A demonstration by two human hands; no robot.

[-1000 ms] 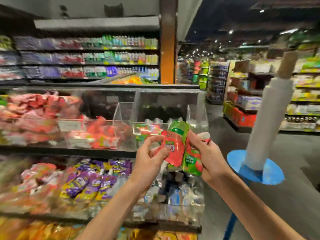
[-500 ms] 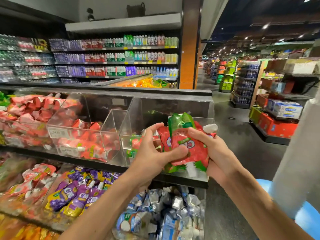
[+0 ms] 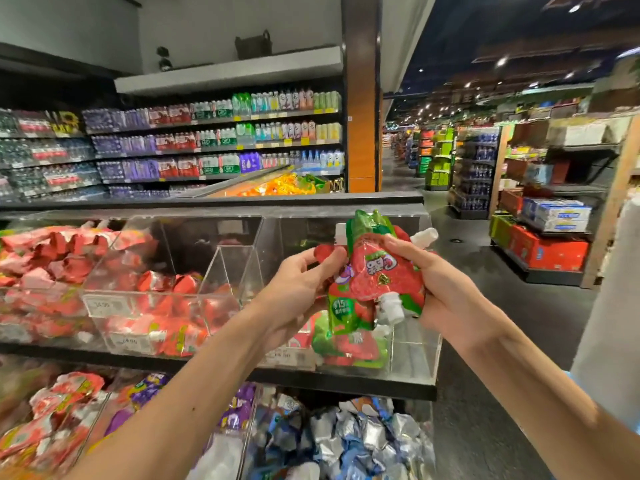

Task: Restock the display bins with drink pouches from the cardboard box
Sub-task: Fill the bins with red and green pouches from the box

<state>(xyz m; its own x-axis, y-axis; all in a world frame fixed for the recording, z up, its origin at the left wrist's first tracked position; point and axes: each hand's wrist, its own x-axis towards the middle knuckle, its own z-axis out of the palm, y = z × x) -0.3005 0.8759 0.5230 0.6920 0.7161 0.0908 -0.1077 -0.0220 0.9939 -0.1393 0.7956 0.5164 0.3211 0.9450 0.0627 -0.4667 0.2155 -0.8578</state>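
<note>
We note the left hand (image 3: 298,292) and right hand (image 3: 441,292) both grasping a bundle of red-and-green drink pouches (image 3: 375,275) at centre frame. They are held over the rightmost clear display bin (image 3: 415,355).

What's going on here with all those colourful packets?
A person is restocking a shop display. Their left hand and right hand both grip a bunch of red and green drink pouches, held over the clear bin at the right end of the upper shelf. That bin holds only a few loose pouches at the bottom. The neighbouring bin looks much fuller.
</note>
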